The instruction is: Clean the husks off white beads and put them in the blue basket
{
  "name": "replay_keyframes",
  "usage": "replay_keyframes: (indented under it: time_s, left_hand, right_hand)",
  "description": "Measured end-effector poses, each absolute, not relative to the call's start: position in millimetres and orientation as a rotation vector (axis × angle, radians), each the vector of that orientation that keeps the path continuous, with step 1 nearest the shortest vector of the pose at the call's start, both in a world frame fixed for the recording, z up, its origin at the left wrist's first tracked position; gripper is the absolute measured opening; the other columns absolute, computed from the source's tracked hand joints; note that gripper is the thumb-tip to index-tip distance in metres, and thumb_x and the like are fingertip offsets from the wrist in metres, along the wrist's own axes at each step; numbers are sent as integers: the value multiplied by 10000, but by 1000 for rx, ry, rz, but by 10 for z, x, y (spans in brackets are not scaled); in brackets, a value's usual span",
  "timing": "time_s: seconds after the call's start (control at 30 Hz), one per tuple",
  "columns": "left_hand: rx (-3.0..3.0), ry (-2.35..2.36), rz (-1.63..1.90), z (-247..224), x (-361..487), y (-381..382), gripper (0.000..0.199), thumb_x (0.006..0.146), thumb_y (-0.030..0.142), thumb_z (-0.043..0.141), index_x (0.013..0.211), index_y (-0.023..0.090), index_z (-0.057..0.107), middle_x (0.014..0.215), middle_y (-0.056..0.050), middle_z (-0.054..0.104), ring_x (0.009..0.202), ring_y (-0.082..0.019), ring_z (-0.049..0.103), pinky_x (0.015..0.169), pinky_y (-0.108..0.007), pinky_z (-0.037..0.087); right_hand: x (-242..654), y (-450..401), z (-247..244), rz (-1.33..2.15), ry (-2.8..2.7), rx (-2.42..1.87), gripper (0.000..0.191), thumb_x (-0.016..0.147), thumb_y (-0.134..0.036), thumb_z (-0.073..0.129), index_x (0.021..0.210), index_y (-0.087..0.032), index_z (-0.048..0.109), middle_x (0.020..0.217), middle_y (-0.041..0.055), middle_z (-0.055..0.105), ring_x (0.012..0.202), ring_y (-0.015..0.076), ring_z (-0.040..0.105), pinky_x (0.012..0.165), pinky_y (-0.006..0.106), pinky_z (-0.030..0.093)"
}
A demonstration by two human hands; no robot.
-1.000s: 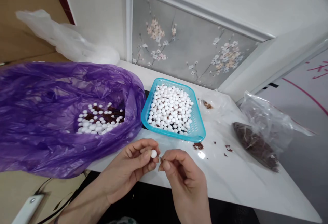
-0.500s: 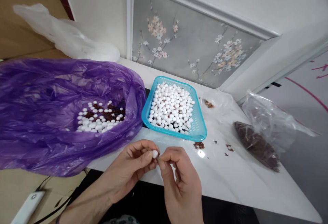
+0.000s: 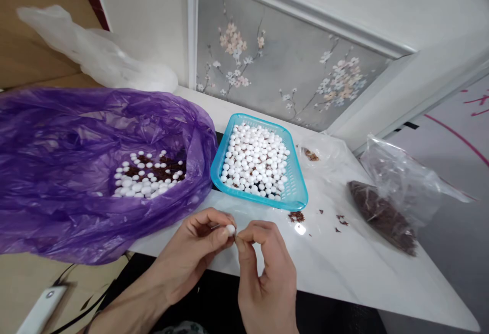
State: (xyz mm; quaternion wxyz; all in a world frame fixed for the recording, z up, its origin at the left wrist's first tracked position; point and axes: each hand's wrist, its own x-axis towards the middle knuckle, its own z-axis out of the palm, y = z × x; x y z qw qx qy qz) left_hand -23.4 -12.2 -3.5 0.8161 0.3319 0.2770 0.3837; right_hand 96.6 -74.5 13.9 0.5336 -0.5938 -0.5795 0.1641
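Note:
Between the thumb and fingers of my left hand (image 3: 206,237) is a small white ball (image 3: 231,230). The thumb and forefinger of my right hand (image 3: 267,268) are pinched together right beside the ball; whatever they grip is too small to make out. Just beyond my hands stands a turquoise plastic basket (image 3: 301,204) full of similar white balls (image 3: 260,161). To its left, an open purple plastic bag (image 3: 57,171) holds more white balls (image 3: 141,186) and dark brown bits (image 3: 164,168).
A clear bag of brown pieces (image 3: 382,217) lies on the right of the white table (image 3: 344,273). Brown scraps (image 3: 296,217) are scattered near the basket. A white plastic bag (image 3: 114,64) is at the back left, and a white power strip (image 3: 42,311) at the lower left.
My right hand has shifted slightly left, its fingertips closer to the white ball. My left hand still grips the ball in nearly the same place.

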Motion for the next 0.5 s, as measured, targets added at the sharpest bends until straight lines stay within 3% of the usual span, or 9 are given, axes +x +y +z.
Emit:
replay_keyframes:
  time_s: [0.5]
  left_hand:
    - [681,590,832,32,-231,-122,136,677,294,821,718,211,721,746,19,621,728,-111,542,712,-212,426]
  right_hand:
    - [948,-730,163,484,-1368,-1401,193,924,-70,439,839,-238,485,837,-13,517,777,124,533,711,232,442]
